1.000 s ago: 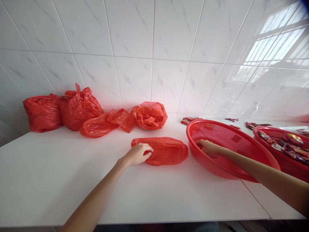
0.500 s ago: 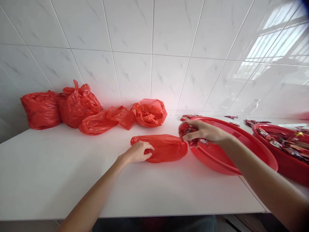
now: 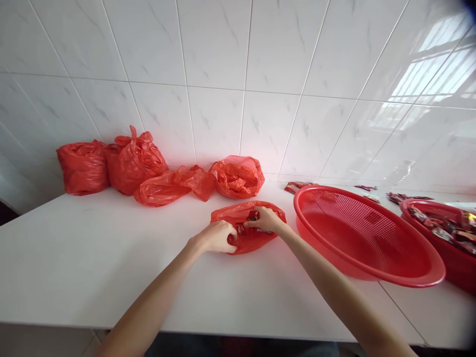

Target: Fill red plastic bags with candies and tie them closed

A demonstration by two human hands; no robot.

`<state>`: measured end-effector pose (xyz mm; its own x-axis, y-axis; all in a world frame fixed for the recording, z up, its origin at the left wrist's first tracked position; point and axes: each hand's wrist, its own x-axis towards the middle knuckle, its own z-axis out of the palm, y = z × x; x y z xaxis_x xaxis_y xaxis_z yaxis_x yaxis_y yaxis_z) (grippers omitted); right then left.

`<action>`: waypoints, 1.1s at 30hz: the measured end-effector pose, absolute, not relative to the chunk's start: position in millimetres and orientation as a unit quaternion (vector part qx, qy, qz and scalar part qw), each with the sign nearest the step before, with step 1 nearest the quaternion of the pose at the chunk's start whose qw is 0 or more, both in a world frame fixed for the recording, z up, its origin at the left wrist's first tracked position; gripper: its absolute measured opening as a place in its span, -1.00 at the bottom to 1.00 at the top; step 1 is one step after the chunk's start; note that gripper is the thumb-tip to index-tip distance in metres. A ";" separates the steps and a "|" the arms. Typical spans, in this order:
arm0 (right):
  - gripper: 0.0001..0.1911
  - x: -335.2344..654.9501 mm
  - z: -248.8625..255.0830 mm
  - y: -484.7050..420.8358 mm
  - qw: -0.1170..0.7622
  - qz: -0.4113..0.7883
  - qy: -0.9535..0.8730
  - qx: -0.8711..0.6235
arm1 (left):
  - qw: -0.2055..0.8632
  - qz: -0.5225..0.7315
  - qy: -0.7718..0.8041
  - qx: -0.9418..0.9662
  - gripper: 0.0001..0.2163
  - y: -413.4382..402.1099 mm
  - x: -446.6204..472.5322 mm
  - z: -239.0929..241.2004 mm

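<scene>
In the middle of the white table lies a red plastic bag with its mouth open upward. My left hand has its fingers curled on the bag's near left rim. Inside the mouth, my right hand is closed around red-wrapped snacks, partly hidden by its fingers. More small shiny red wrappers show in the bag between the two hands. To the right of the bag stands a red perforated plastic basket, with nothing seen inside.
A second red basket at the far right holds several wrapped snacks. Loose packets lie by the tiled wall. Along the wall at left sit full red bags, a crumpled bag and a rounded open bag.
My right hand has moved left from over the basket into the bag with the wrapped snacks. The bag's mouth is wider, with wrappers visible inside. My left hand stays at its rim.
</scene>
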<state>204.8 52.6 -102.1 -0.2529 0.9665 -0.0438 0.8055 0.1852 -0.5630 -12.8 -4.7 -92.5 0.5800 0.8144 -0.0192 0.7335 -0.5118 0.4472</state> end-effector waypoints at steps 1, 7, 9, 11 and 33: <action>-0.47 207.0 -104.8 53.7 0.167 0.240 -0.742 -0.603 | 0.215 0.094 0.447 0.863 -0.94 -4.6 -13.9 -92.2; -0.52 226.7 -98.3 53.1 0.179 0.265 -0.702 -0.636 | 0.283 0.039 0.421 0.861 -0.94 -7.9 -21.1 -82.5; -0.58 233.2 -90.8 49.9 0.184 0.290 -0.700 -0.627 | 0.306 0.015 0.422 0.853 -0.89 -10.6 -23.0 -78.2; -0.58 236.5 -84.8 45.2 0.195 0.312 -0.697 -0.616 | 0.310 0.000 0.429 0.848 -0.85 -12.6 -24.2 -76.0; -0.73 238.4 -119.6 28.0 0.347 0.420 -0.627 -0.557 | 0.139 0.191 0.483 0.843 -0.80 -2.7 12.6 -135.2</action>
